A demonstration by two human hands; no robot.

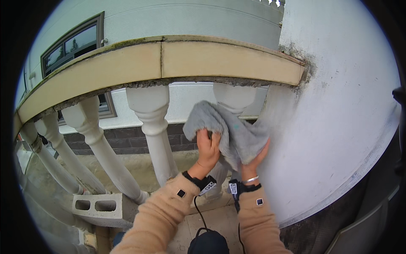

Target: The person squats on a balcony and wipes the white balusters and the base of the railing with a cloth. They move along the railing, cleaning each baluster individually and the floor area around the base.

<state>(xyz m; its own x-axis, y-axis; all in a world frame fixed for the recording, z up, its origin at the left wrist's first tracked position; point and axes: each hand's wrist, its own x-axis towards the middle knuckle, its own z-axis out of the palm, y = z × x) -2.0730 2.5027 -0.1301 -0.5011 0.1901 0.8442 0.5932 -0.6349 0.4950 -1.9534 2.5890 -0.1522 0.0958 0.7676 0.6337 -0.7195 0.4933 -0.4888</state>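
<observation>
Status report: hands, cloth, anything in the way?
Left hand and right hand both on gray plush cloth. Cloth bunched before white baluster, partly hiding it. White wall close on right.

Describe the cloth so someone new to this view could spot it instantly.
Find the thick cream-coloured rail crossing the upper view. Below its right part, near the white wall, the left hand grips the cloth, with the right hand at its lower right edge. It is the fuzzy grey piece hanging in folds, unlike the rigid white balusters nearby.
</observation>
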